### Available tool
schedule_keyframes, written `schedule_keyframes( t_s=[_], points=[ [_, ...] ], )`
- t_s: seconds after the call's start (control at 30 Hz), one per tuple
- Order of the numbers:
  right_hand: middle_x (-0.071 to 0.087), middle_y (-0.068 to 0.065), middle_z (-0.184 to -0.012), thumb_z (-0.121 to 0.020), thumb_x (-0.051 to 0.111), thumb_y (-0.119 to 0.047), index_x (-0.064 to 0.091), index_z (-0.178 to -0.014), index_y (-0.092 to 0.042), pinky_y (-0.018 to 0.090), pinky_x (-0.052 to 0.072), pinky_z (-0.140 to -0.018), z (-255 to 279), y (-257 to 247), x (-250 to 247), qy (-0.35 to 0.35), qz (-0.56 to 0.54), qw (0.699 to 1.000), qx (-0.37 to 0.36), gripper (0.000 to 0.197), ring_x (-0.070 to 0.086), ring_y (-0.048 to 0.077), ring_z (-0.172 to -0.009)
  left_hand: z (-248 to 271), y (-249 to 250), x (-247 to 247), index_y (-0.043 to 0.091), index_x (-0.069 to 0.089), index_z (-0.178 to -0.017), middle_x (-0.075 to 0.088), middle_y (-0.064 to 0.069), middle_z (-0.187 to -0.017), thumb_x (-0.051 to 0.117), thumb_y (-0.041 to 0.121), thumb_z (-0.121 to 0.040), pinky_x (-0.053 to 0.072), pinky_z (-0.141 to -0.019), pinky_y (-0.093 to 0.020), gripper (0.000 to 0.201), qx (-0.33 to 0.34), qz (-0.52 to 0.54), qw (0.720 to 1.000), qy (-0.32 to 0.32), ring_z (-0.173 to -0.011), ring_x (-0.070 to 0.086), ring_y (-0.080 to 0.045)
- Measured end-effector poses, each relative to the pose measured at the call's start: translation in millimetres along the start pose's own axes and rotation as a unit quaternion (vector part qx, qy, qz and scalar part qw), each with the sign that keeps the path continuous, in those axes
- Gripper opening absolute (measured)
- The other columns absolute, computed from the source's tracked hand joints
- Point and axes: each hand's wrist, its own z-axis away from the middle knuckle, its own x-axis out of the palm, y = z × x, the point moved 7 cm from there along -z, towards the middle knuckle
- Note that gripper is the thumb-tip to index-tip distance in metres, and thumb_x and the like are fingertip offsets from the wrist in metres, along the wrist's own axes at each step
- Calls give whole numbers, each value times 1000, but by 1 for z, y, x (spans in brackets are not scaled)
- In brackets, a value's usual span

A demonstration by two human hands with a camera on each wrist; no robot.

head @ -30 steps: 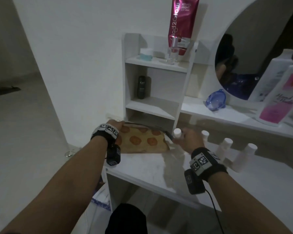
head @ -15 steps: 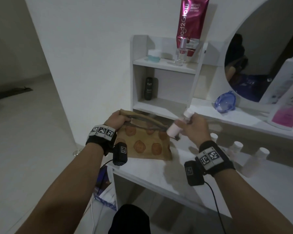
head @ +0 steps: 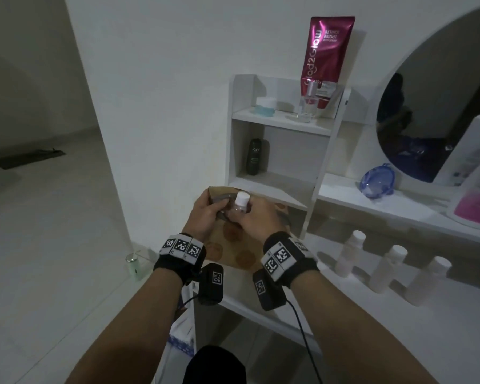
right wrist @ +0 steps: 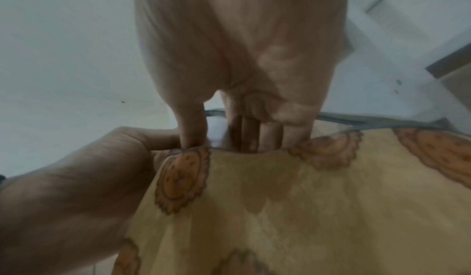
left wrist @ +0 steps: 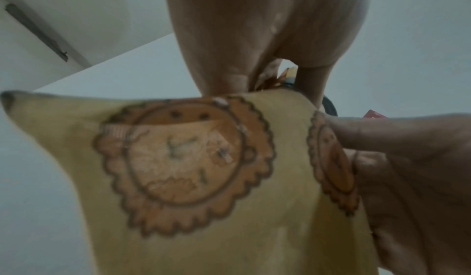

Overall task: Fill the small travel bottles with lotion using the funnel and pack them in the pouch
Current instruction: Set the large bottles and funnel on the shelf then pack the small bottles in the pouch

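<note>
While its white cap pokes up between the two hands, the small clear travel bottle sits at the mouth of the tan cookie-print fabric pouch, pinched by the right hand; the left hand grips the pouch's rim above the white vanity table.

The tan pouch, printed with orange cookie rounds, is held up off the counter with its mouth open. A small clear travel bottle with a white cap stands upright in that mouth. Three more white-capped bottles stand in a row on the counter, well apart from it. The blue funnel lies on the shelf by the mirror.
</note>
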Motion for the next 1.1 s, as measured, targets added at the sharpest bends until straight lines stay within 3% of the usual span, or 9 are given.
schedule_keyframes(
  t_s=[0.07,0.23,0.4,0.5,0.63,0.7,0.8,0.93,1.1],
  points=[
    [71,1,-94,-87,71,-36,73,-100,-14,24,48,-67,-6,6,3,-63,24,997,32,25,64,16,-85,0,1,2,-3,60,-114,67,-21,-110,59,3,-88,50,-93,-45,26,16,-5,1000,9,-101,64,-30],
    [68,6,-114,-99,52,-41,69,-118,-15,36,48,-93,-2,14,2,-153,119,981,30,36,61,23,-105,3,1,13,3,62,-107,69,-18,-104,62,1,-84,52,-92,-47,24,46,-74,996,-35,-102,64,-33],
    [67,-3,-108,-93,62,-39,72,-116,-23,27,46,-78,11,20,-14,-169,139,976,15,29,59,15,-98,2,2,7,9,65,-101,70,-12,-100,59,-1,-82,52,-93,-46,23,34,-66,997,-16,-102,64,-33],
    [69,1,-105,-87,71,-25,75,-105,-19,35,53,-86,17,29,-32,-191,235,953,-3,20,62,19,-98,0,9,-3,12,66,-100,69,-12,-99,60,8,-71,52,-90,-43,30,43,-38,998,19,-99,64,-31],
    [59,-9,-76,-87,71,-26,74,-89,-26,28,49,-71,16,24,-71,-128,278,952,-15,4,58,14,-75,1,21,5,19,65,-96,66,-6,-94,59,1,-70,52,-76,-34,32,50,-17,998,-16,-92,62,-24],
    [57,-11,-76,-89,67,-24,77,-96,-26,29,48,-75,15,21,-81,-83,326,941,-40,12,55,15,-80,3,27,14,16,62,-99,63,-6,-92,63,-3,-66,52,-68,-31,38,33,-36,996,-78,-87,61,-22],
    [67,-8,-91,-89,63,-20,77,-99,-30,27,47,-78,24,29,-79,-74,375,923,-47,21,61,19,-91,9,27,27,13,63,-107,65,-5,-102,79,10,-67,53,-77,-34,43,-21,-129,972,-195,-95,65,-22],
    [70,-3,-101,-87,62,-17,78,-96,-31,25,43,-76,33,45,-72,-51,382,921,-57,23,63,22,-96,13,22,32,28,71,-98,70,7,-101,79,45,-72,52,-84,-31,32,18,-316,934,-165,-96,66,-13],
    [72,-4,-97,-85,68,-19,78,-93,-28,37,54,-83,34,55,-77,-10,343,937,-68,16,64,20,-91,24,21,56,33,68,-114,64,10,-102,74,43,-79,48,-81,-22,37,89,-419,887,-170,-96,62,-10]
  ],
)
